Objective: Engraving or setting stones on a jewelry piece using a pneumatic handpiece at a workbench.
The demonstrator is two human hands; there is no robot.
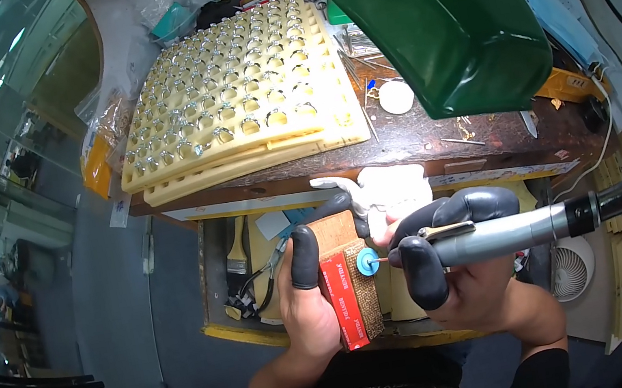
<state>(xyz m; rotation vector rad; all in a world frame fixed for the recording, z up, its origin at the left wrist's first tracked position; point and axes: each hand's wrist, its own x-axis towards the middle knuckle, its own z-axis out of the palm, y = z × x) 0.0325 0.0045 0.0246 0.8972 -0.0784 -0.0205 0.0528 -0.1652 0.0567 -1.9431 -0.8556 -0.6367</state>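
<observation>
My left hand (pixel 310 309) is clamped on a block (pixel 344 295), my right hand (pixel 471 290) on a drill (pixel 507 234); I judge the block stiff, light, best held by its edges.

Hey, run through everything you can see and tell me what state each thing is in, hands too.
Left hand: closed around the block
Right hand: closed around the handpiece
Rectangular block: held up, tilted
Rotary handpiece: roughly level; running or not, can't tell
Blue disc: mounted on the handpiece, at the block's brown side
Drawer: pulled open
Ring tray: loaded with rings, stacked on another tray
Fan: spinning or not, can't tell
</observation>
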